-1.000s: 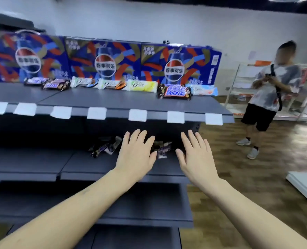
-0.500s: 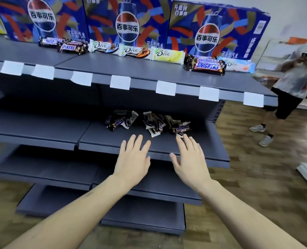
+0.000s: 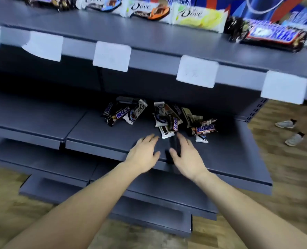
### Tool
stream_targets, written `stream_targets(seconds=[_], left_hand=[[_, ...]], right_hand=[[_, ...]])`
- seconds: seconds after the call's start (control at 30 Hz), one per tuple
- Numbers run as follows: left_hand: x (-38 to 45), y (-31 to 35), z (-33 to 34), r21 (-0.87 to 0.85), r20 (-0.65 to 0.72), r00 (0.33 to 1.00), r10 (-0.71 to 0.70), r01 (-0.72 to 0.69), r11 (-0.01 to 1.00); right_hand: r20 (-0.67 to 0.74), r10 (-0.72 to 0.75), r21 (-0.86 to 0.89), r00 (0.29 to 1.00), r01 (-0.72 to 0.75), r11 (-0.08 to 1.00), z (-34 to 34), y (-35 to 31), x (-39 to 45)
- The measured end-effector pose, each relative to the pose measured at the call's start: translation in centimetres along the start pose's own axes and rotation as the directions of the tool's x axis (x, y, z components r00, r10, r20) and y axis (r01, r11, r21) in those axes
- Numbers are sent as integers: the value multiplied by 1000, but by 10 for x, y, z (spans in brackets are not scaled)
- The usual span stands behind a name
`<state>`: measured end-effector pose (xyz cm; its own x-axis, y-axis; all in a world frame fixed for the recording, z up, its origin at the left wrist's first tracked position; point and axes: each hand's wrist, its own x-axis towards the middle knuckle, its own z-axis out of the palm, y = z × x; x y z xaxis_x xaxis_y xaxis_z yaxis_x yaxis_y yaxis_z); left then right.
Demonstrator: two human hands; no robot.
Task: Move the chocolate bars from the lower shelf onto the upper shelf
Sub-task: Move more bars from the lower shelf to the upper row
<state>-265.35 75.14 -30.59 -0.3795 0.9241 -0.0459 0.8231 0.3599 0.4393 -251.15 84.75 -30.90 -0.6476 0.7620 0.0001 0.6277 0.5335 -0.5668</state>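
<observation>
Several small chocolate bars lie in two loose heaps on the grey lower shelf (image 3: 113, 139): a left heap (image 3: 125, 114) and a right heap (image 3: 174, 119) that includes a small Snickers bar (image 3: 204, 129). My left hand (image 3: 145, 153) and my right hand (image 3: 186, 155) hover side by side over the shelf's front part, fingers straight and pointing at the right heap, holding nothing. On the upper shelf (image 3: 149, 38) stand a row of Dove bars (image 3: 149, 10) and a large Snickers pack (image 3: 271, 35).
White blank price tags (image 3: 111, 58) hang along the upper shelf's front edge. More grey shelves (image 3: 149, 209) sit below. Blue drink cartons (image 3: 267, 6) back the upper shelf. A person's feet in grey shoes (image 3: 290, 132) stand on the wood floor at right.
My view has dropped and closed in on the lower shelf. Both hands have reached forward, nearer to the right heap of bars, still holding nothing.
</observation>
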Motion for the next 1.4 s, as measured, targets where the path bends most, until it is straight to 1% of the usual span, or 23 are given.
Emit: stream_targets(seconds=[0.07, 0.17, 0.27, 0.37, 0.43, 0.47, 0.53, 0.57, 0.63, 0.7, 0.8, 0.9, 0.97, 1.1, 1.17, 1.4], left_hand=[[13, -5, 6, 19, -25, 1000, -5, 6, 1000], [27, -10, 14, 38, -69, 998, -11, 14, 999], [41, -16, 20, 37, -119, 993, 8, -3, 999], [57, -20, 25, 68, -139, 985, 101, -92, 993], [64, -20, 29, 96, -136, 974, 179, -167, 981], [65, -21, 31, 93, -139, 969, 206, -194, 977], [66, -27, 32, 26, -190, 952, 239, -238, 971], [66, -30, 31, -25, -242, 936, 256, -270, 963], [65, -35, 31, -104, -338, 904, 262, -313, 944], [64, -38, 32, -163, -367, 902, 228, -303, 939], [63, -39, 30, -282, -383, 913, 140, -260, 924], [62, -38, 26, -361, -431, 898, 85, -258, 896], [64, -36, 25, -397, -422, 904, 74, -257, 881], [70, -38, 29, -344, -388, 915, 109, -254, 904], [70, -37, 31, -314, -374, 922, 96, -224, 923], [69, -36, 31, -237, -366, 923, 120, -217, 947]], right_hand=[[-98, 41, 17, 994, -40, 999, 15, 2, 19], [-263, 120, 77, 957, -103, 992, 28, 3, 45], [-324, 160, 33, 932, -157, 987, 32, 3, 68], [-391, 199, -5, 899, -218, 976, 37, 2, 75], [-435, 200, 50, 878, -198, 979, 38, 3, 71], [-457, 200, 109, 867, -169, 980, 38, 4, 69], [-486, 202, 233, 850, -97, 968, 36, 8, 63], [-487, 211, 277, 848, -78, 958, 34, 9, 59], [-447, 239, 329, 862, -90, 940, 30, 7, 49], [-406, 247, 366, 880, -92, 926, 28, 5, 40], [-366, 247, 424, 897, -75, 903, 31, 5, 32], [-387, 185, 370, 903, -31, 929, 33, 4, 33], [-392, 158, 327, 906, -23, 945, 34, 3, 33], [-337, 178, 361, 924, -47, 931, 35, 2, 32], [-316, 180, 361, 932, -57, 931, 35, 2, 33], [-314, 184, 258, 932, -102, 961, 37, 0, 33]])
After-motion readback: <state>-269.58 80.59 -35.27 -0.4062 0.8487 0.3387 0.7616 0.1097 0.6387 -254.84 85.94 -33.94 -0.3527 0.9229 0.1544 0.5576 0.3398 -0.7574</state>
